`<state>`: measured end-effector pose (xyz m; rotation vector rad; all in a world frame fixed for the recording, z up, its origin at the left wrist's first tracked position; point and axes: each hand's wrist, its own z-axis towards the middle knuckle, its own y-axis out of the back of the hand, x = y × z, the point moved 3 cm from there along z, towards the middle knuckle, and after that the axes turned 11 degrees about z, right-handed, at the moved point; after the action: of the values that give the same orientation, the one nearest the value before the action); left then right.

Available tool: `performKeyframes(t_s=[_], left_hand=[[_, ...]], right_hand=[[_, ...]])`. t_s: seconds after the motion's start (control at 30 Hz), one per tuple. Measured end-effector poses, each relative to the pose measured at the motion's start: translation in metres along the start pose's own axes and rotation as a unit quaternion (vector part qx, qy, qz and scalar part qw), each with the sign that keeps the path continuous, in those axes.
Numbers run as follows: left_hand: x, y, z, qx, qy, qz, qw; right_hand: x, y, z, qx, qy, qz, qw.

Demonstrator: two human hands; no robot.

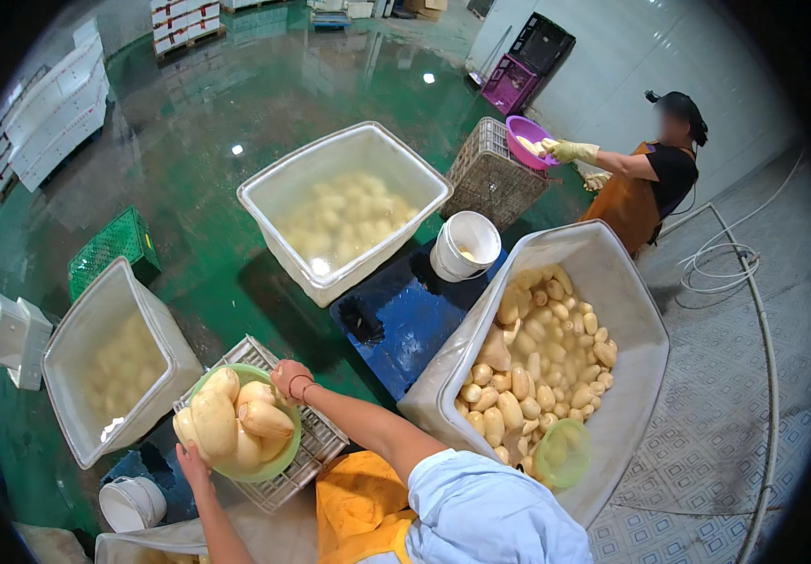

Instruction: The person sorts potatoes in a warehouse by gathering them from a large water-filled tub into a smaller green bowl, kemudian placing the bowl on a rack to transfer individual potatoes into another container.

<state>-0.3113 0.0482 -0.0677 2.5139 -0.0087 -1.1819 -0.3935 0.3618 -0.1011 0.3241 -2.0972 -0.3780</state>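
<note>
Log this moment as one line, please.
Green basin: heaped with pale lotus roots, over crate | left hand: at its near-left side | right hand: gripping far-right rim | co-worker's gloved hand: at purple basin

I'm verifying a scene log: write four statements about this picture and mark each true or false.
The bare right hand is at the rim of the round, light-green plastic bowl. True.
That bowl is empty. False: it holds plump, cream-coloured roots.
No gloves are in view. False: the brown-aproned co-worker wears a pale-yellow glove.
A second round, green plastic bowl is inside the large, rectangular white tub at right. True.
</note>
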Motion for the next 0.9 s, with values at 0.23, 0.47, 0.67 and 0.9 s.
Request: performKeyframes(t_s=[0.23, 0.47, 0.67, 0.9], left_hand=[[0.008, 0.003, 0.018, -0.018, -0.101, 0.044, 0.994], [0.0, -0.003, 0.018, -0.029, -0.076, 0.035, 0.996], [-0.006, -0.006, 0.018, -0.026, -0.07, -0.008, 0.997], [0.008, 0.0, 0.036, -0.003, -0.107, -0.032, 0.994]], right_hand=[[0.029, -0.011, -0.027, -0.009, 0.057, 0.066, 0.996], [0.031, -0.032, -0.051, 0.045, 0.118, -0.018, 0.992], [0.041, -0.029, -0.078, 0.03, 0.109, 0.003, 0.994], [0.049, -0.019, -0.085, 0.057, 0.075, 0.025, 0.995]])
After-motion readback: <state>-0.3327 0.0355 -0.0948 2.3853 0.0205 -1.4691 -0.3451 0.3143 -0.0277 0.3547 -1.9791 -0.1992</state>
